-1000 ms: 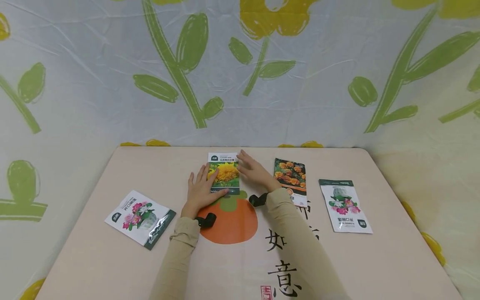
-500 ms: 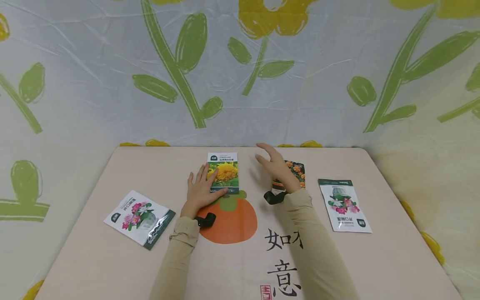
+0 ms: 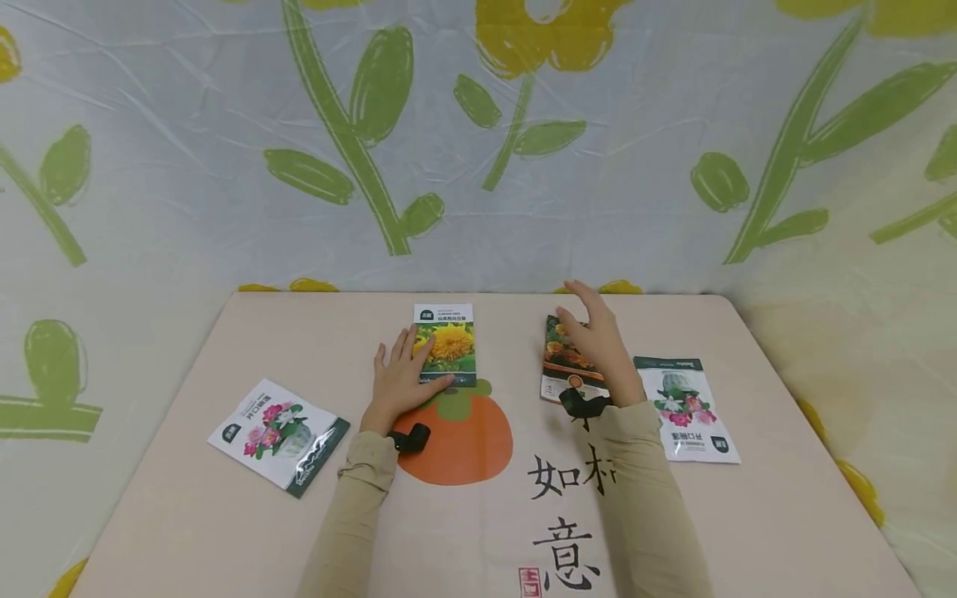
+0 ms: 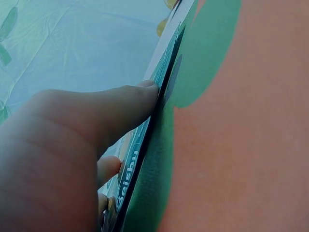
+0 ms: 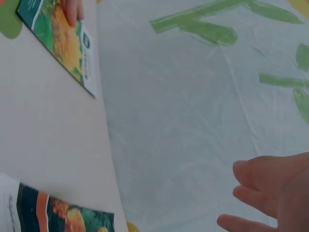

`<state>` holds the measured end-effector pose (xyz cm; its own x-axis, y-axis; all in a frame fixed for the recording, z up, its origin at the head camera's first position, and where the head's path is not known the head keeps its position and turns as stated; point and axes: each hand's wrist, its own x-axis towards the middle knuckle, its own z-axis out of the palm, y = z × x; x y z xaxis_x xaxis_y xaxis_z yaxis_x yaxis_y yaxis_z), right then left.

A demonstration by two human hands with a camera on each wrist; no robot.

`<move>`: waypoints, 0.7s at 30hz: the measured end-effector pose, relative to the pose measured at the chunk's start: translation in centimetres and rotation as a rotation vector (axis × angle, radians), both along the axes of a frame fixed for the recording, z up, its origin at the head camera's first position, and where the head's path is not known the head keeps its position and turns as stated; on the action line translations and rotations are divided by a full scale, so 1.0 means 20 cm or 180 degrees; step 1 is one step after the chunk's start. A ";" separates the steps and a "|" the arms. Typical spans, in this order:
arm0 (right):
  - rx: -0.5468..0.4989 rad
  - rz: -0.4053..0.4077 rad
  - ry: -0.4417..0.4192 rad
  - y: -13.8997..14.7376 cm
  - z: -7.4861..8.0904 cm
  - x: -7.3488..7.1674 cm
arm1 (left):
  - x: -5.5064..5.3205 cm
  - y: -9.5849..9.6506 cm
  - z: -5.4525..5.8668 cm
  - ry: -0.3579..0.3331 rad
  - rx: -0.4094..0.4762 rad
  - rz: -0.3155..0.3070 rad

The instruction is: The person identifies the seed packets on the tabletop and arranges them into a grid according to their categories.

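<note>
My left hand (image 3: 399, 384) lies with spread fingers on the left edge of a seed packet (image 3: 458, 342) that shows a yellow flower. In the left wrist view its thumb (image 4: 128, 104) presses on the packet's lower green band. Above a second seed packet (image 3: 561, 355), printed with orange flowers, hovers my right hand (image 3: 601, 340). Its fingers are loosely extended and hold nothing. Part of the orange-flower packet is hidden beneath that hand in the head view. The right wrist view shows a gap between the right hand (image 5: 270, 191) and the orange-flower packet (image 5: 72, 215).
Two white seed packets with pink flowers lie on the table: one tilted at the left (image 3: 278, 436), one at the right (image 3: 691, 415), partly behind the right sleeve. The pale table (image 3: 478, 548) bears a persimmon print (image 3: 456, 448) and black characters. A flower-print curtain (image 3: 635, 166) hangs behind.
My right hand has left the right edge of the yellow-flower packet and moved rightward over the orange-flower packet. The left hand has stayed in place.
</note>
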<state>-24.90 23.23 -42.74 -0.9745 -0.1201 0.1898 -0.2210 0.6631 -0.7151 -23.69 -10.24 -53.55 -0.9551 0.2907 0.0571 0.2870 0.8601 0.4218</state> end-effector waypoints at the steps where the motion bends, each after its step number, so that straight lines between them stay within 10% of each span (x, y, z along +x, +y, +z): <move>1: 0.0027 -0.0019 0.0025 0.01 -0.01 0.01 | 0.00 0.00 0.00 -0.0012 -0.0011 -0.0002; 10: 0.0282 -0.0004 0.0096 0.10 -0.07 0.08 | 0.00 0.00 -0.01 -0.0011 -0.0009 0.0003; 21: 0.0494 0.0006 -0.0605 0.11 -0.15 0.12 | 0.00 0.00 -0.01 -0.0020 -0.0018 -0.0008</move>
